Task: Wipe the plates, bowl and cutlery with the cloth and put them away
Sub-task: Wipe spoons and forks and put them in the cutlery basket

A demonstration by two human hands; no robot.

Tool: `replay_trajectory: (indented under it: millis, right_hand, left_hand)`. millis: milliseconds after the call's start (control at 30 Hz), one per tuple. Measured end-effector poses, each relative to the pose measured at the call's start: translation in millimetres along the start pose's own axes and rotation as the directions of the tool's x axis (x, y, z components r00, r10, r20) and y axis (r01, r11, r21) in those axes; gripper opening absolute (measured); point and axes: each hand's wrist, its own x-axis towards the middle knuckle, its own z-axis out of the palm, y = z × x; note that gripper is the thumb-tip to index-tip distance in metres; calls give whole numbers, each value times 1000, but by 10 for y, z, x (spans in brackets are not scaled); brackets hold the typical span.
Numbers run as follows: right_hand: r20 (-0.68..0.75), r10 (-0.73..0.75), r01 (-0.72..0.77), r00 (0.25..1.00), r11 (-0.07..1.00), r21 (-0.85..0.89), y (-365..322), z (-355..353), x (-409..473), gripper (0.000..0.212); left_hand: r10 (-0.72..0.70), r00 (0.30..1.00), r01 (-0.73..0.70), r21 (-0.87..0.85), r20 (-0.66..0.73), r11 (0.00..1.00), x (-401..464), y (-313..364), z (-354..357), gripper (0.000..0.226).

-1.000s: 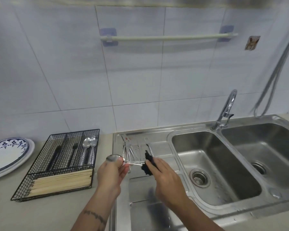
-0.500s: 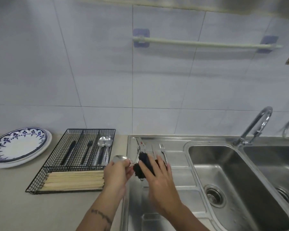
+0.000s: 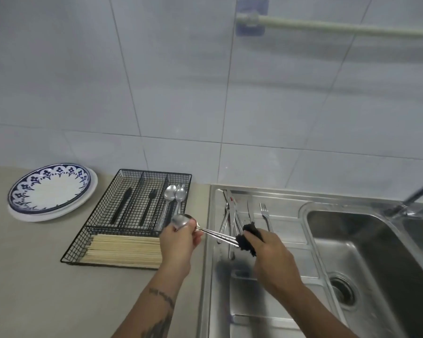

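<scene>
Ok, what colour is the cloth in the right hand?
Black; the cloth shows best in the head view.

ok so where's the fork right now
The fork lies on the steel draining board left of the sink basin, in the head view right of centre, just behind the right hand holding the dark cloth.

Shiny metal spoon, fuzzy dark cloth, brushed steel drainboard.

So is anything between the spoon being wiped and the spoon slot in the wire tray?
Nothing visible. The left hand holds the spoon by its bowl right at the wire tray; the slot with two spoons is open-topped. The right hand holds the cloth on the handle.
</scene>
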Motion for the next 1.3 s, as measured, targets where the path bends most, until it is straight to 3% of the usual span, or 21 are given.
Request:
replay_trajectory:
  millis: [200,300,467,633,767,833,933,1067,1133,1233,1300]
  right_hand:
    - [-4,-34,34,999,993,116,-24,2,206,59]
    - [86,-23,10,996,989,146,-43,63,214,61]
    - [171,22,-53,985,983,179,43,233,175,63]
    - [136,41,-65,990,983,174,154,311,162,57]
    - [121,83,-106,989,975,194,232,287,156,55]
    - [124,103,-128,987,969,213,288,287,150,55]
    - [128,147,-173,981,958,230,361,280,144,53]
    - [77,184,-198,980,946,258,450,223,143,52]
    - [53,196,-203,979,937,284,501,190,147,49]
    - [29,207,-206,978,927,314,554,162,137,46]
    - [39,206,-207,978,924,322,583,158,102,46]
  left_hand:
    - [93,995,-86,173,-37,981,584,378,-46,5]
    - [216,976,-183,409,-34,894,833,571,35,12]
    - [288,957,-224,565,-25,794,1124,697,229,14]
    - [312,949,-237,750,43,617,1276,592,254,47]
    - [281,946,-276,853,160,443,1310,495,229,13]
    - [301,937,-289,877,176,385,1296,462,207,8]
    - [391,893,-347,896,225,277,1249,412,198,11]
    - [577,733,-502,859,360,102,1123,280,317,28]
    - [525,722,-575,813,450,94,1025,143,459,26]
    - [316,801,-565,816,508,120,927,-171,659,22]
    - [244,835,-525,847,493,85,900,-366,737,26]
